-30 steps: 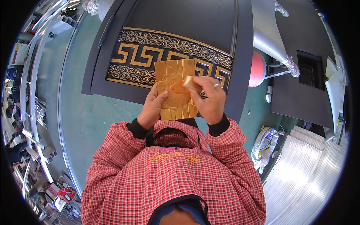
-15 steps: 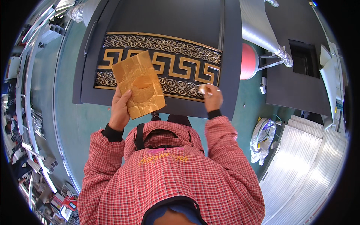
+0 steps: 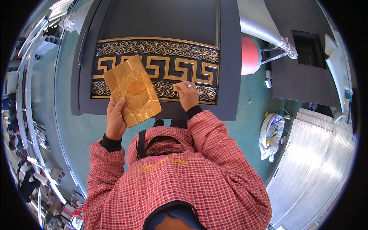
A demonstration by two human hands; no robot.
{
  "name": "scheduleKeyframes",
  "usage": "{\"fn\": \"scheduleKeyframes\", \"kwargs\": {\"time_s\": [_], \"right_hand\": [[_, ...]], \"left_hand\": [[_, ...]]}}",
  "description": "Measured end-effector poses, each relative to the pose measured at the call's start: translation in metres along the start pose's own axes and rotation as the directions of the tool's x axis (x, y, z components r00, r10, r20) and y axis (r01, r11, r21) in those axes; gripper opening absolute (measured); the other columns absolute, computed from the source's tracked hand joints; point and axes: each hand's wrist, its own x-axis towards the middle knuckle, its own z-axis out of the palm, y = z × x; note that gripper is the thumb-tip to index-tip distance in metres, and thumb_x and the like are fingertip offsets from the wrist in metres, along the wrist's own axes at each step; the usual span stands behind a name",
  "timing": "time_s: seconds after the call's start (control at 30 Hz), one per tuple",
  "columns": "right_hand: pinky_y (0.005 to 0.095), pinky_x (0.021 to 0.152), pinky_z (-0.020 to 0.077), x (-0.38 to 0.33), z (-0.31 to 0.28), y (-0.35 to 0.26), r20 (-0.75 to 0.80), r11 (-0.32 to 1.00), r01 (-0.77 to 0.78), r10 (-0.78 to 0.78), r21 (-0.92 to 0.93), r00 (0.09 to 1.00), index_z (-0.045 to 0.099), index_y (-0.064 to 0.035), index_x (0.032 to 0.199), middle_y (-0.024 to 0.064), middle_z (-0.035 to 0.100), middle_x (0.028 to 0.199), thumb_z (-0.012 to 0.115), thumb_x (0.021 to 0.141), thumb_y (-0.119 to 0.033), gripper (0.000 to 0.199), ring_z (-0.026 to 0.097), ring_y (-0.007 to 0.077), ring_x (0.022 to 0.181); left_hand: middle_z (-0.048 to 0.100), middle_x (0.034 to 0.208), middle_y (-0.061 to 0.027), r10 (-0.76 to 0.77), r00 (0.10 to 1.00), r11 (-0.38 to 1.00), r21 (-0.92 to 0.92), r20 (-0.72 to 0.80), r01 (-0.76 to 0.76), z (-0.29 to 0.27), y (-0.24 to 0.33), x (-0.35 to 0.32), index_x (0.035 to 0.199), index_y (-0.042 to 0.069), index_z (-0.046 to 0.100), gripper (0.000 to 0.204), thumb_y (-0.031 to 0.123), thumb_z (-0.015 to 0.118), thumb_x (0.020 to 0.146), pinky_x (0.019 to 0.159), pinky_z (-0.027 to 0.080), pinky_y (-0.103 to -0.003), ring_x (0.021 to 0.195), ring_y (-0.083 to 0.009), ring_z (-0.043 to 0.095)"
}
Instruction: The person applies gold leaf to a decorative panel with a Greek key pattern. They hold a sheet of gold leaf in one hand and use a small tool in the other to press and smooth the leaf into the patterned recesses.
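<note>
My left hand (image 3: 116, 117) grips a gold-coloured sheet (image 3: 147, 103) by its lower left edge, thumb on top. A puddle of orange-gold paint (image 3: 138, 87) lies in the sheet's middle. My right hand (image 3: 188, 95) is closed on a small pale pad, perhaps a sponge (image 3: 176, 87), and holds it at the lower scroll border. Below both hands lies a dark grey door panel (image 3: 161, 19). Across it runs a relief band with a gold key pattern (image 3: 176, 69) between two rows of curled cloud shapes (image 3: 157, 48). The gold sheet covers part of the band's left side.
A pink-red drum (image 3: 250, 55) stands right of the panel beneath a wrapped silver roll (image 3: 257, 17). Another dark panel (image 3: 281, 82) with a rectangular opening lies farther right. Ribbed pale sheets (image 3: 306, 153) and a plastic bag (image 3: 271, 136) are at lower right; metal profiles (image 3: 46, 44) line the left.
My right hand has moved left along the lower scroll border with the small pad. The gold sheet has shifted slightly left and down, along with the whole panel in view.
</note>
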Motion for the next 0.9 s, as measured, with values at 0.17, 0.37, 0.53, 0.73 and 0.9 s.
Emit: {"fn": "scheduleKeyframes", "kwargs": {"time_s": [0.17,0.37,0.53,0.73,0.9], "right_hand": [[0.0379,0.076,0.0484,-0.029,-0.075,0.064,-0.035,0.967,-0.179,0.176,-0.181,0.984,0.068,-0.0121,0.088,0.0071,0.065,0.089,0.062,0.083,-0.010,0.008,0.058,0.0284,0.084],[0.0383,0.078,0.0482,-0.028,-0.024,-0.003,-0.046,0.995,-0.087,0.089,0.056,0.995,0.065,-0.0141,0.085,0.0059,0.065,0.086,0.060,0.076,-0.004,0.015,0.059,0.0280,0.088],[0.0391,0.073,0.0501,-0.036,-0.073,0.038,-0.099,0.962,-0.226,0.213,-0.154,0.972,0.066,-0.0141,0.083,0.0056,0.065,0.086,0.060,0.081,-0.006,0.011,0.059,0.0275,0.086],[0.0392,0.078,0.0488,-0.016,0.000,-0.026,-0.045,0.992,-0.011,0.016,0.125,0.999,0.066,-0.0135,0.085,0.0066,0.066,0.087,0.061,0.075,-0.003,0.015,0.060,0.0275,0.089],[0.0406,0.080,0.0477,-0.011,-0.030,0.017,0.053,0.996,-0.088,0.090,-0.031,0.995,0.066,-0.0129,0.087,0.0074,0.065,0.089,0.058,0.074,0.001,0.021,0.059,0.0295,0.091]], "left_hand": [[0.050,0.131,-0.0109,0.052,0.998,0.998,-0.021,-0.026,-0.052,-0.023,0.003,-0.001,0.139,0.004,0.032,0.042,0.007,0.042,0.098,0.096,0.049,-0.033,0.117,-0.0205,0.054],[0.051,0.129,-0.0110,0.060,0.997,0.998,-0.005,-0.047,-0.061,-0.030,0.008,0.001,0.137,0.004,0.034,0.041,0.007,0.042,0.098,0.095,0.049,-0.033,0.115,-0.0208,0.055],[0.051,0.129,-0.0111,0.116,0.991,0.993,0.003,-0.069,-0.116,-0.050,0.017,-0.006,0.137,0.004,0.034,0.040,0.007,0.042,0.098,0.095,0.049,-0.032,0.115,-0.0201,0.055],[0.049,0.132,-0.0112,0.131,0.985,0.991,-0.018,-0.113,-0.134,-0.053,0.025,-0.012,0.138,0.004,0.034,0.041,0.006,0.041,0.098,0.097,0.048,-0.033,0.116,-0.0206,0.054],[0.049,0.133,-0.0111,0.185,0.968,0.980,-0.040,-0.170,-0.194,-0.078,0.029,-0.027,0.139,0.004,0.032,0.042,0.006,0.041,0.098,0.097,0.048,-0.032,0.117,-0.0204,0.053]]}}
